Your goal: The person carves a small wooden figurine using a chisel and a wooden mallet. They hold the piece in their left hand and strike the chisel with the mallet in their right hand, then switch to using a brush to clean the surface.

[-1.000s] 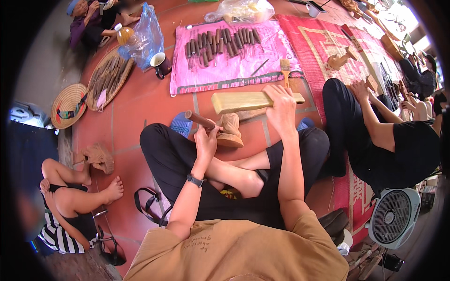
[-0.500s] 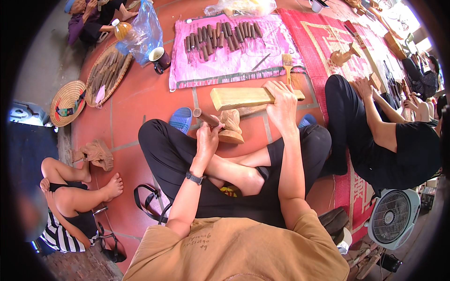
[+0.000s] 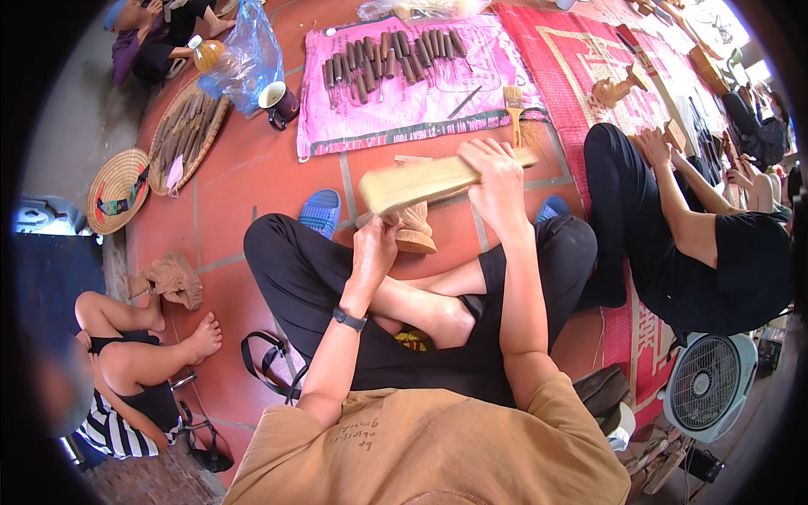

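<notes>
- One red tiled floor (image 3: 223,219) runs under everything, and one red mat (image 3: 560,80) covers its right side.
- One pink sheet (image 3: 324,139) lies ahead, carrying a crowd of dark-handled tools (image 3: 389,63); I make it upward of twenty, too overlapped for an exact count.
- Two round baskets sit to the left: a shallow basket (image 3: 202,160) of dark sticks, and a woven one (image 3: 103,187) with a coloured strip.
- One wooden mallet (image 3: 412,183) slants above the floor before the person. It looks solid, fairly heavy and stiff, smooth enough to slip a little; the narrow end seems the place to grip. The right hand (image 3: 497,178) has its fingers closed around that end.
- One carved figure (image 3: 417,225) stands beyond the crossed shins, partly behind the mallet. I judge it rigid, its carved edges chippable; the broad base suits a hold.
- Two blue slippers (image 3: 320,212) flank it, well apart.
- The left hand (image 3: 373,251) bunches its fingers beside the figure; the mallet hides whatever they pinch, so I can't tell.
- One flat brush (image 3: 513,114), beside the sheet's edge.
</notes>
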`<action>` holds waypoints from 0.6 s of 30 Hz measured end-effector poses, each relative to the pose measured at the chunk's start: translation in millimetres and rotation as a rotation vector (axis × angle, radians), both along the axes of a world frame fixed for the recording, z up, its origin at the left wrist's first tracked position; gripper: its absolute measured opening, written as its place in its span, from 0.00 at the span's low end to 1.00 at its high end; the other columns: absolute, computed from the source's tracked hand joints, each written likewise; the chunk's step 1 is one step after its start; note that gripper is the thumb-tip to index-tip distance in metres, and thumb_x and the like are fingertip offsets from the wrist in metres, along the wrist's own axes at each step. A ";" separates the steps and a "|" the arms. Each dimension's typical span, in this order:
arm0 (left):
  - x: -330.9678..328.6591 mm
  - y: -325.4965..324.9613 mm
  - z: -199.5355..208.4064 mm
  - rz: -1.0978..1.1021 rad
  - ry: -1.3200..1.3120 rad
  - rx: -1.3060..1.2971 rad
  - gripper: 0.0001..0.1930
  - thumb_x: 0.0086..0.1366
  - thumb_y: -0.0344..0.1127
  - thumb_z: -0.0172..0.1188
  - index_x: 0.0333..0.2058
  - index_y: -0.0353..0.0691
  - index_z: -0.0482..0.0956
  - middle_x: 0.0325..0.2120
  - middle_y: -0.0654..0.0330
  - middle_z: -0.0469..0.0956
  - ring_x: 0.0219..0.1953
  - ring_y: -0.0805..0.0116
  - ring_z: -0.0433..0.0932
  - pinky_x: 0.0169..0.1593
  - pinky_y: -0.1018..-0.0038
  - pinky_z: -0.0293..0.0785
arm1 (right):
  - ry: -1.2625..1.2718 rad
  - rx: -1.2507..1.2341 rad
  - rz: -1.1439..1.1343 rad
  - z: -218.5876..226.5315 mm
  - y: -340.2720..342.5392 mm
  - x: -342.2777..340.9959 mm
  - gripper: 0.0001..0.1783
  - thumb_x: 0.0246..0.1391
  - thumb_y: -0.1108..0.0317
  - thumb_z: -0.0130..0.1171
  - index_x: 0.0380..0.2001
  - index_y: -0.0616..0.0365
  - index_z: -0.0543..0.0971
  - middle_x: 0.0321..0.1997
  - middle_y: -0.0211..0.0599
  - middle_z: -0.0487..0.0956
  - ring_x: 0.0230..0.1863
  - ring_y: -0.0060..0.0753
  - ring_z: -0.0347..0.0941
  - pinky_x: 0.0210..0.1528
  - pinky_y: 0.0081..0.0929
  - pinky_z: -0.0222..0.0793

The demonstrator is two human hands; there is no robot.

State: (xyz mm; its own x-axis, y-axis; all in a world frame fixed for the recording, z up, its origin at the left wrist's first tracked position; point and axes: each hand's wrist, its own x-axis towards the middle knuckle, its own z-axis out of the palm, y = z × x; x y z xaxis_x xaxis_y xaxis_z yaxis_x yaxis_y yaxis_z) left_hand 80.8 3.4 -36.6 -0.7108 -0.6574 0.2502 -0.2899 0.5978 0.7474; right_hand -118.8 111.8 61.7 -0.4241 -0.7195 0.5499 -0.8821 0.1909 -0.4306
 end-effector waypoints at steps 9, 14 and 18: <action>-2.3 -4.5 -16.7 -0.028 0.024 -0.153 0.04 0.61 0.24 0.60 0.32 0.32 0.74 0.25 0.40 0.78 0.32 0.39 0.79 0.33 0.52 0.75 | 0.106 0.085 -0.001 -9.7 0.7 -0.3 0.16 0.35 0.77 0.56 0.33 0.53 0.79 0.32 0.33 0.78 0.40 0.41 0.74 0.44 0.43 0.64; -3.9 -5.0 -31.0 0.025 0.134 0.020 0.05 0.62 0.21 0.61 0.34 0.30 0.73 0.27 0.43 0.80 0.35 0.44 0.82 0.38 0.58 0.78 | 0.124 0.111 0.002 -7.8 0.0 0.2 0.19 0.32 0.76 0.61 0.35 0.52 0.77 0.33 0.30 0.78 0.41 0.36 0.73 0.45 0.37 0.62; -9.0 -2.4 -19.6 0.055 0.234 0.471 0.04 0.64 0.20 0.58 0.35 0.29 0.72 0.27 0.47 0.80 0.35 0.54 0.85 0.38 0.64 0.79 | 0.051 0.106 -0.005 -9.9 4.8 -1.5 0.16 0.35 0.76 0.61 0.34 0.53 0.76 0.33 0.32 0.77 0.40 0.37 0.72 0.45 0.36 0.61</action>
State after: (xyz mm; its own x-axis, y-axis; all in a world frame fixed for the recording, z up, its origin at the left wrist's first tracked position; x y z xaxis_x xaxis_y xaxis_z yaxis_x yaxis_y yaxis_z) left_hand 71.8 1.0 -56.2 -0.6326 -0.7716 0.0664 -0.1041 0.1697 0.9800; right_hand -120.3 116.6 51.8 -0.4014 -0.7727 0.4917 -0.9013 0.2379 -0.3619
